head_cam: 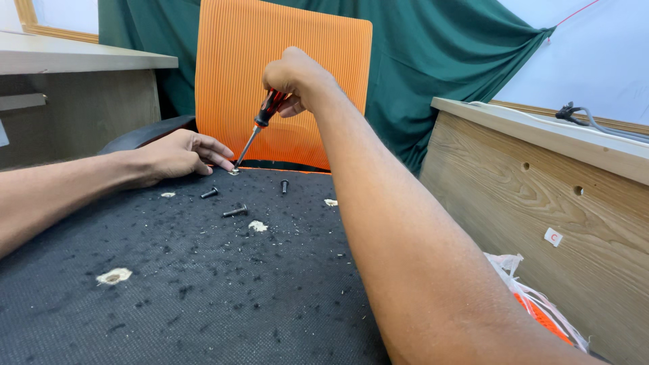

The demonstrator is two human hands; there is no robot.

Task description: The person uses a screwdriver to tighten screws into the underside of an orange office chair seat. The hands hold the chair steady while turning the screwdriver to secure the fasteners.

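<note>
My right hand (297,78) grips a screwdriver (260,125) with a red and black handle, its tip pressed down at the far edge of a black fabric seat underside (203,284). My left hand (179,154) rests on the fabric just left of the tip, fingers steadying the spot where the tip meets the seat. Three black bolts lie loose on the fabric: one (209,193) near my left hand, one (235,212) in the middle, one (284,186) to the right. An orange ribbed chair back (284,47) stands upright behind the seat.
Pale torn holes (113,276) and white crumbs dot the fabric. A wooden panel with holes (554,203) stands at the right, with a cable (574,113) on its top. A green curtain (439,61) hangs behind. A desk (81,61) is at the left.
</note>
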